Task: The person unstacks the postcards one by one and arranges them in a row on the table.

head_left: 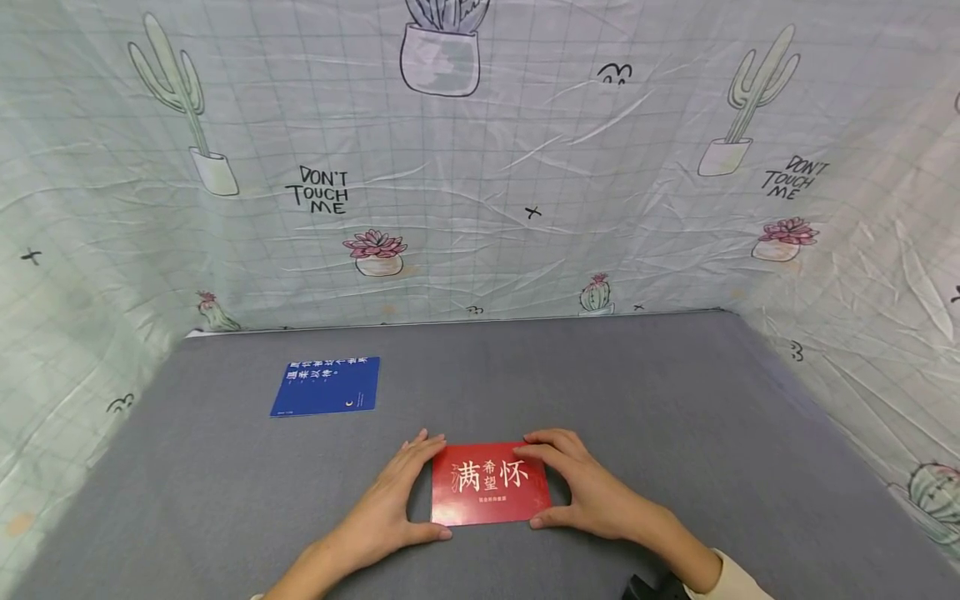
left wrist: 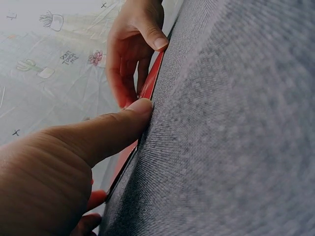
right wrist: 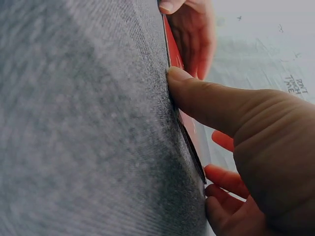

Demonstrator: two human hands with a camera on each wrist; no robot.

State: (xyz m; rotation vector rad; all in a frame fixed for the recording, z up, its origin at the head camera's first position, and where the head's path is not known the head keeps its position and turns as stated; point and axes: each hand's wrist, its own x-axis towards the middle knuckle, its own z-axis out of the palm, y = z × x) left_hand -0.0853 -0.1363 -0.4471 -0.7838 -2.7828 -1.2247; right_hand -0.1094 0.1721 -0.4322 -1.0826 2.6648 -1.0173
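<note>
Pale, crinkly cloth with cactus pictures (head_left: pixel 465 150) hangs at the back and sides of the grey, fuzzy-topped bench (head_left: pixel 600 392). Right between my two hands sits a shiny red card shaped like a rectangle (head_left: pixel 491 485), with white writing on it. Its long way goes from left to right, so it is to the right of my left hand (head_left: pixel 386 502) and to the left of my right hand (head_left: pixel 591 493). Neither hand is nearer, because both touch it. Each hand makes a wide C, thumb well apart from the other fingers. My left fingers hold the left short end, thumb at the near corner, the others at the far corner. My right fingers hold the right short end much the same way, with a fingertip over the red top. I can't tell if the card is flat down or up a tiny bit. Farther away, to the left, lies a flat blue card with white writing (head_left: pixel 326 393), and no fingers touch it.
</note>
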